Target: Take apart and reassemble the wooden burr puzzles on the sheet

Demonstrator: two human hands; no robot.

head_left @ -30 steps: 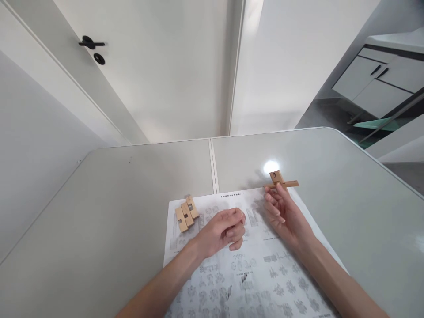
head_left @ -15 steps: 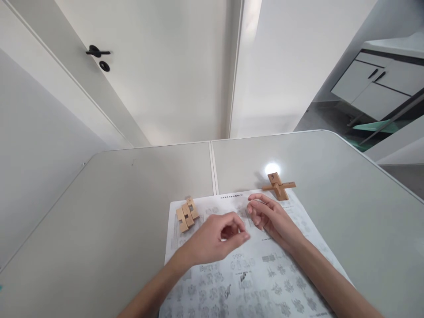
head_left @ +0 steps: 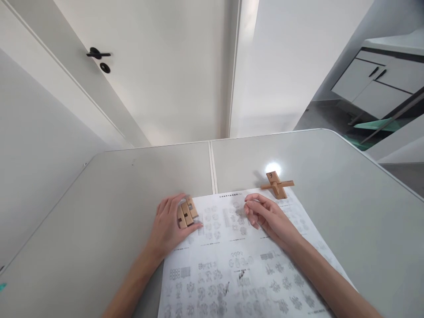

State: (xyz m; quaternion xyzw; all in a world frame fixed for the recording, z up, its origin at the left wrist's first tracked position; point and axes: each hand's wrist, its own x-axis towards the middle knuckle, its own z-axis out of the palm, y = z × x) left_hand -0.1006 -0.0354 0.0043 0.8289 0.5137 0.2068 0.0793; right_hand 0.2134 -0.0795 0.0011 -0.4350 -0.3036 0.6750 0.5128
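My left hand [head_left: 168, 225] is wrapped round a row of wooden puzzle pieces [head_left: 187, 213]. These are light, notched bars lying side by side at the paper's upper left corner. My fingers lie along their far and left sides, the thumb along the near side, hiding part of the leftmost bar. Above the middle of the sheet, my right hand [head_left: 270, 218] is loosely curled, thumb and index tips close together, with nothing visible between them. Just beyond it, three joined darker wooden bars form a cross [head_left: 276, 184], one marked with a black character, at the sheet's top edge.
Under both hands lies a large white printed sheet [head_left: 228, 247] with small puzzle diagrams. It rests on a grey table [head_left: 139, 176] with a seam down its middle. A white door [head_left: 159, 66] stands beyond the far edge, and a cabinet [head_left: 374, 79] at the right.
My left hand has moved left from the middle of the sheet and closed round the light wooden pieces. My right hand has stayed nearly in place, still curled.
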